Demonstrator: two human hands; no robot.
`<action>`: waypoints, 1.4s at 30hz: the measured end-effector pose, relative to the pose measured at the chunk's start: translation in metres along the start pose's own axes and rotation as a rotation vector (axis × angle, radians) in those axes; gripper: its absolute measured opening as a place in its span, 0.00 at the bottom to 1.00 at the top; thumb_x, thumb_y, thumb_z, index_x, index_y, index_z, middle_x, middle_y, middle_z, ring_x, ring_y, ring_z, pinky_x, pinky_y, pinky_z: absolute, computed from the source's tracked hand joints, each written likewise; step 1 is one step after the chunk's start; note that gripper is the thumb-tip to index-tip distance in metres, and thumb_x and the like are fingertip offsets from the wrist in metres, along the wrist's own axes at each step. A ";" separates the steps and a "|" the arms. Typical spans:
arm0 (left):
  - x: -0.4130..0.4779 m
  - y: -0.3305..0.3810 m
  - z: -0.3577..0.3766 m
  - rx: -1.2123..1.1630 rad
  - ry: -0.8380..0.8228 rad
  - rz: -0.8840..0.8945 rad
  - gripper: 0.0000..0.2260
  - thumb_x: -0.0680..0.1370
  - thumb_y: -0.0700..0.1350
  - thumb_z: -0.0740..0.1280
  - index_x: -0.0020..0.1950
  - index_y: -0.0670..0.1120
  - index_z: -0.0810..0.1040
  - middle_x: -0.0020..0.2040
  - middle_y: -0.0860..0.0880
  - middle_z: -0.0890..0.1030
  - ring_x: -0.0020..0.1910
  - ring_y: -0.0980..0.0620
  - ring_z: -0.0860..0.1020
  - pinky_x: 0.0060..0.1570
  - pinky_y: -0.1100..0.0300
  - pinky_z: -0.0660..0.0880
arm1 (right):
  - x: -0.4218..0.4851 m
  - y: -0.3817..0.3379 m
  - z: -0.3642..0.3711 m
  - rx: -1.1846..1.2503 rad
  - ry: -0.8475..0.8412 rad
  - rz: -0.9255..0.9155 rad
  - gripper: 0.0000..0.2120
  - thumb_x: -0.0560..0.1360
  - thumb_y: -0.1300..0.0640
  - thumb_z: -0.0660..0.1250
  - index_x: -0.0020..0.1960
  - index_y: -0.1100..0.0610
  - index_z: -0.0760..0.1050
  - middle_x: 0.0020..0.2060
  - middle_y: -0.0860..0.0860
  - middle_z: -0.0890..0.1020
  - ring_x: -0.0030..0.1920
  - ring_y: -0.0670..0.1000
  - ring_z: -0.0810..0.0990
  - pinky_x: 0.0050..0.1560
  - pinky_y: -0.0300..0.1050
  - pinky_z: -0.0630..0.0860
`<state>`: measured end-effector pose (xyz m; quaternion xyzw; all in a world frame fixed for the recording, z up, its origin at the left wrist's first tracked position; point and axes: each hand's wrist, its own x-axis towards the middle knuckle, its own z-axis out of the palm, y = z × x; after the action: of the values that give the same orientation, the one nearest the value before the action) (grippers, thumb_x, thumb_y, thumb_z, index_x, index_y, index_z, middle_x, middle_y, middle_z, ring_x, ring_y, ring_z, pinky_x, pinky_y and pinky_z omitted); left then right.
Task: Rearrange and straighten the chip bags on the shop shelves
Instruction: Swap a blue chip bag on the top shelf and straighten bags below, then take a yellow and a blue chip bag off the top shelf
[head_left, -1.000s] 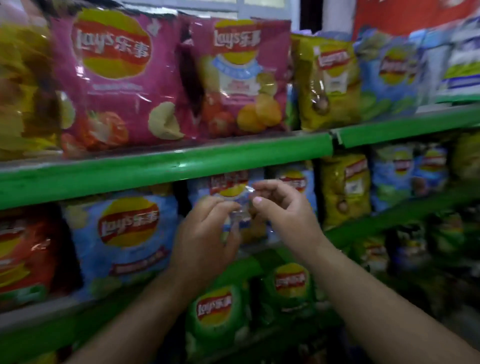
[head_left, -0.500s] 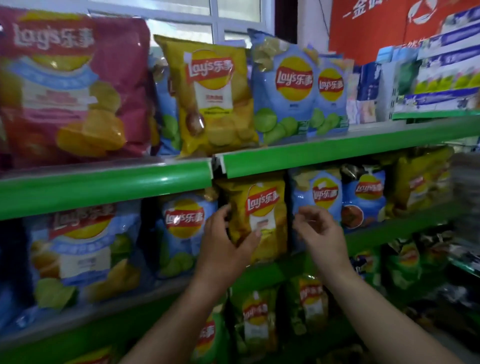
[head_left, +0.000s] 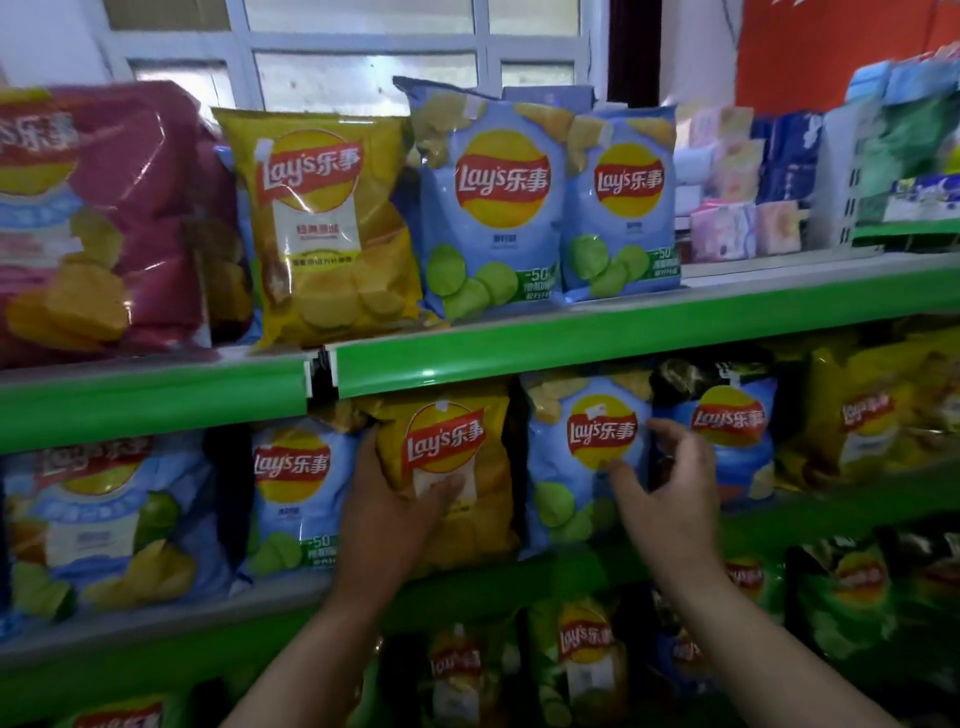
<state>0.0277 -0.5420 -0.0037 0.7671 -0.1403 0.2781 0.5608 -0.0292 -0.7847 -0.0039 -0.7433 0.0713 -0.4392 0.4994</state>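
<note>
shelf (head_left: 769, 530) mid-frame: left hand (head_left: 389, 519) grips yellow bag (head_left: 483, 525) w/ thumb on front; right hand (head_left: 670, 488) spread, empty, nr blue bag (head_left: 566, 499).

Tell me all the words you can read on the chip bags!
"Lay's 乐事": logo on the yellow foil chip bag that the left hand grips, and on the tall light-blue chip bag on the upper green shelf.
"-50": green bottom corner of that light-blue bag.
Small print under the logos: too blurred to read.
</note>
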 end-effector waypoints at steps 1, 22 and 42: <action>-0.001 0.001 -0.001 -0.002 0.009 0.000 0.34 0.66 0.52 0.79 0.67 0.58 0.66 0.54 0.65 0.77 0.50 0.68 0.77 0.50 0.65 0.73 | 0.001 -0.003 0.000 -0.001 0.010 -0.036 0.21 0.72 0.57 0.73 0.62 0.52 0.70 0.55 0.46 0.70 0.60 0.53 0.73 0.60 0.55 0.75; -0.013 0.061 -0.050 0.637 -0.020 0.229 0.17 0.72 0.56 0.71 0.56 0.47 0.76 0.44 0.53 0.78 0.40 0.54 0.76 0.35 0.64 0.73 | 0.023 -0.004 0.010 0.077 -0.182 0.306 0.31 0.75 0.49 0.72 0.73 0.58 0.66 0.64 0.56 0.77 0.53 0.52 0.76 0.44 0.31 0.72; 0.108 0.161 -0.112 0.288 0.062 0.092 0.48 0.65 0.62 0.76 0.76 0.55 0.50 0.70 0.42 0.68 0.65 0.42 0.71 0.59 0.52 0.68 | -0.013 -0.039 -0.062 0.449 -0.302 0.227 0.18 0.66 0.48 0.73 0.56 0.48 0.79 0.47 0.53 0.87 0.44 0.56 0.87 0.37 0.49 0.83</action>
<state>-0.0008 -0.4799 0.2095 0.8235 -0.1167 0.3441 0.4356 -0.0948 -0.8007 0.0266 -0.6583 -0.0203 -0.2696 0.7025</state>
